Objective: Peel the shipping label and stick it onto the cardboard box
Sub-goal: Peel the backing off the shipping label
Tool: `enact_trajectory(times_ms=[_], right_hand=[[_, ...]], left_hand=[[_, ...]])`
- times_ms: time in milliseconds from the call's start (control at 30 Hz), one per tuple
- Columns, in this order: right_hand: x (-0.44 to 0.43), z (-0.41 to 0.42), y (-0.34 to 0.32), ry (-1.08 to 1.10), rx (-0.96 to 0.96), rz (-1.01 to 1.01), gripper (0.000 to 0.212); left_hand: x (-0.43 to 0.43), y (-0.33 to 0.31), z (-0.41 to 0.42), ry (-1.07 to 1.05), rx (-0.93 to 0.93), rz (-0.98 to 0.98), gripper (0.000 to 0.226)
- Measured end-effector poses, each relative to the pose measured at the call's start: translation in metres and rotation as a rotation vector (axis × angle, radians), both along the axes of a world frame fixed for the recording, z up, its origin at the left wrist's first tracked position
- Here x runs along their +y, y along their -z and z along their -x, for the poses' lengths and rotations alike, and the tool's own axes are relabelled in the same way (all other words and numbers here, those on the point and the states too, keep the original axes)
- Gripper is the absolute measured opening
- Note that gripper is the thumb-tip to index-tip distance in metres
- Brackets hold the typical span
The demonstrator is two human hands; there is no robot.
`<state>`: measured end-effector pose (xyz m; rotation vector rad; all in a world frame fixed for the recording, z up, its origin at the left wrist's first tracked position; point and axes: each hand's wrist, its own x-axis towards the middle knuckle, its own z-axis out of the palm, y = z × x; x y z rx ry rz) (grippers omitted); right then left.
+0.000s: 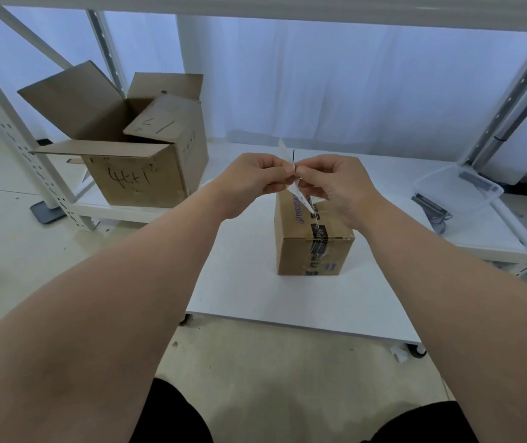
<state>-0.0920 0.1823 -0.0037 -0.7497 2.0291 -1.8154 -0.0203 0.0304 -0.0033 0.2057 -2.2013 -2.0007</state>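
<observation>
A small sealed cardboard box (313, 251) with dark printed tape stands on a low white platform (255, 292). Just above its far top edge, my left hand (255, 177) and my right hand (335, 183) meet fingertip to fingertip. Both pinch a thin white shipping label (300, 196), seen almost edge-on. The label runs from above my fingers down to the box top. Whether its backing has separated I cannot tell.
A larger open cardboard box (140, 174) with handwriting sits at the left on a low white shelf. White metal rack uprights (9, 132) stand left and right. A clear plastic tub (460, 193) lies at the right. The floor lies in front of the platform.
</observation>
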Motion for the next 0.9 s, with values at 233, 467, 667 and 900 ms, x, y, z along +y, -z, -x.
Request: enact_trajectory(times_ms=[233, 467, 667, 900], right_hand=[[-0.003, -0.005, -0.003, 0.031, 0.086, -0.034, 0.011], [-0.004, -0.005, -0.003, 0.053, 0.078, -0.033, 0.018], [-0.004, -0.007, -0.007, 0.052, 0.023, 0.012, 0.012], [-0.006, -0.008, -0.01, 0.091, 0.038, 0.061, 0.011]], left_hand=[[0.001, 0.001, 0.0, -0.018, 0.0, 0.043, 0.011], [0.004, -0.003, -0.001, -0.048, 0.007, 0.091, 0.011], [0.006, -0.008, -0.001, -0.099, 0.029, 0.227, 0.01], [0.015, -0.016, 0.002, -0.165, 0.095, 0.079, 0.009]])
